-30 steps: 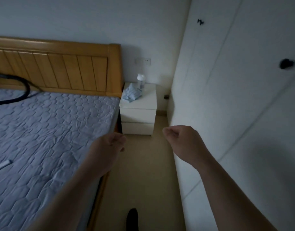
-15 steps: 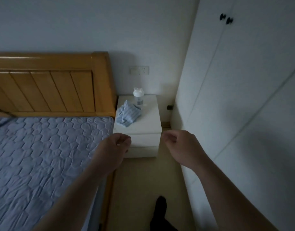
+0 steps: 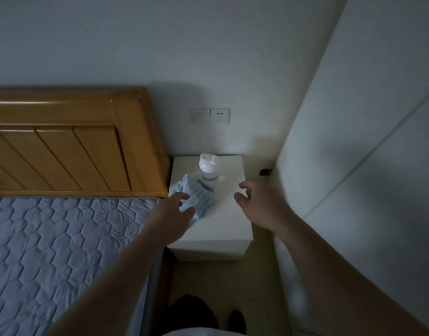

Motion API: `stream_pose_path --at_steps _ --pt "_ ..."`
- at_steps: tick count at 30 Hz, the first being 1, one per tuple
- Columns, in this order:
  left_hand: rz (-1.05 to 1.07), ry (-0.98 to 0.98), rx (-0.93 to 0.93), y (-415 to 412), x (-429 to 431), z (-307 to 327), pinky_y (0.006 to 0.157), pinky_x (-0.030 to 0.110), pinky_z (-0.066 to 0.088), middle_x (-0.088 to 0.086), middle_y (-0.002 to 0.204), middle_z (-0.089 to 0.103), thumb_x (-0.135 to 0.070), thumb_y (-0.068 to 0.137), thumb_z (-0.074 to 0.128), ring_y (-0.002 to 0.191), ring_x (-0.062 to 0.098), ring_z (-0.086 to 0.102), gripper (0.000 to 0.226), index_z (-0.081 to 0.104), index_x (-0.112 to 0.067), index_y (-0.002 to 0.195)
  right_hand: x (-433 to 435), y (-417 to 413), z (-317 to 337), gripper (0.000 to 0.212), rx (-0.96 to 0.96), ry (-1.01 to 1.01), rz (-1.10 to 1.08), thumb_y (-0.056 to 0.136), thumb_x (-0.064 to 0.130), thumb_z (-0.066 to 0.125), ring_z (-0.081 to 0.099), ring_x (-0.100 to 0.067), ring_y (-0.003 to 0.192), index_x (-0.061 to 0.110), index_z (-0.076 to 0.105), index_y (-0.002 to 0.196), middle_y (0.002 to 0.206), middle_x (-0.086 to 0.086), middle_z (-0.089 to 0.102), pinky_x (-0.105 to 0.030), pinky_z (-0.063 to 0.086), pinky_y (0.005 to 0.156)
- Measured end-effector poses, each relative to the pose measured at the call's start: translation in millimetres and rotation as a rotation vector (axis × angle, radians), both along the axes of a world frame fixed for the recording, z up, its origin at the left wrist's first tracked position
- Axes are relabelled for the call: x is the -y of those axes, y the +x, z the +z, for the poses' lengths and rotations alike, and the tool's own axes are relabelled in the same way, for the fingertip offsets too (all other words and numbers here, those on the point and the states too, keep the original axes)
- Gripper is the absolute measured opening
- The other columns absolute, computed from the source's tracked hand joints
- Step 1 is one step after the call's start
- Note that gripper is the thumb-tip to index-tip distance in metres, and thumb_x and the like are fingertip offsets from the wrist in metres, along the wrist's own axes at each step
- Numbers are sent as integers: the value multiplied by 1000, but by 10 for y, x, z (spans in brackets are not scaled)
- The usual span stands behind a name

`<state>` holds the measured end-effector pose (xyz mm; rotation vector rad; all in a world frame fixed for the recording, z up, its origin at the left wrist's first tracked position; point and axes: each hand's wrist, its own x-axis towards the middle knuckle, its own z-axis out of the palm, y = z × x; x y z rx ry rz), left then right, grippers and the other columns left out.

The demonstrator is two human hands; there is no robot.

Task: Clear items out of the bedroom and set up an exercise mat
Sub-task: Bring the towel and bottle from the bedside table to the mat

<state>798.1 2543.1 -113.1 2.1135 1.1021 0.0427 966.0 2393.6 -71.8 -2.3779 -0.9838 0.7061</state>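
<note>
A crumpled light-blue cloth point(image 3: 200, 193) lies on the left half of the white nightstand point(image 3: 229, 230), its far end touching or just beside a small white-capped bottle point(image 3: 209, 166) that stands upright near the back edge. The cloth's longer run goes roughly front to back, from the bottle toward the person.

The left hand point(image 3: 172, 212) is plainly the nearer one. It comes in from the cloth's near-left side, over the corner where the quilted mattress point(image 3: 63, 238) meets the nightstand, and its fingers and thumb are spread apart with the cloth's near edge between them. Nothing is pinched yet, and whether the fingertips point(image 3: 184, 195) already touch the fabric cannot be told from this angle.

The right hand point(image 3: 260, 202) hovers over the bare right half of the nightstand top, apart from both things — the bottle lies ahead of it and to its left. Its fingers are loosely curved and open, thumb held away, gripping nothing.

Both forearms stretch forward, wrists about level. The likely next move is closing the left hand on the cloth, with the right taking the bottle.
</note>
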Motion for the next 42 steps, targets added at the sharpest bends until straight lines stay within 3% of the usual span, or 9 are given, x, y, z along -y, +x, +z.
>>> stream_pose_path --at_steps 7,11,16,19,25,30,33,38,42 --pt "-327 7 -401 1043 -1263 -1065 109 38 39 16 153 36 -38 95 57 133 32 46 67 28 -21 153 -1144 635 -588 50 34 -96 -19 100 39 53 59 -25 117 18 43 145 132 -8 62 -32 46 91" --pt "-636 144 -605 1523 -1864 -1824 120 42 22 16 164 -2 -51 93 53 149 37 14 79 11 -28 156 -1759 877 -987 48 -43 -163 -104 99 35 54 59 -27 116 17 42 142 123 -10 63 -30 45 84" --pt "-932 239 -750 1765 -2207 -2418 119 57 17 2 163 -11 -63 81 60 148 43 -11 99 0 -37 156 -2263 1017 -1401 64 -119 -171 -215 97 32 57 53 -30 123 23 25 152 138 -11 50 -41 47 99" --pt "-935 129 -773 1812 -2264 -2678 110 70 23 0 159 -30 -61 77 70 144 45 -27 116 -18 -46 151 -2427 1043 -1696 78 -139 -188 -289 96 33 59 41 -27 137 25 11 157 152 -8 36 -45 41 109" --pt "-1016 130 -784 1645 -2377 -3309 94 76 38 2 154 -42 -53 63 86 142 54 -22 137 -22 -51 147 -2527 988 -2093 93 -185 -245 -356 94 39 62 12 -31 152 35 -7 157 166 -11 3 -51 31 116" --pt "-976 170 -713 1667 -2380 -3436 95 76 37 3 159 -32 -34 93 62 142 55 -19 91 -6 -50 152 -2602 958 -2313 110 -124 -210 -377 87 42 72 14 -35 152 39 -14 155 166 -13 -4 -54 34 114" --pt "-915 158 -599 1733 -2482 -3454 106 64 37 4 162 -2 -41 98 50 147 46 2 59 22 -43 151 -2682 966 -2390 119 -93 -201 -373 80 50 76 10 -38 152 42 -18 153 165 -12 -10 -60 35 111" --pt "-650 47 -456 1893 -2739 -3275 94 37 47 5 121 65 -46 70 77 116 30 57 55 63 -25 119 -2902 1065 -2359 126 3 -203 -308 74 57 78 -12 -39 151 36 -16 156 164 -13 -20 -68 21 114" --pt "-403 103 -425 1799 -2918 -2929 74 32 54 11 91 69 -61 78 66 90 31 68 53 68 -11 97 -3146 1203 -2427 131 113 -266 -233 68 59 81 -20 -42 148 36 -13 157 162 -11 -27 -72 12 112"
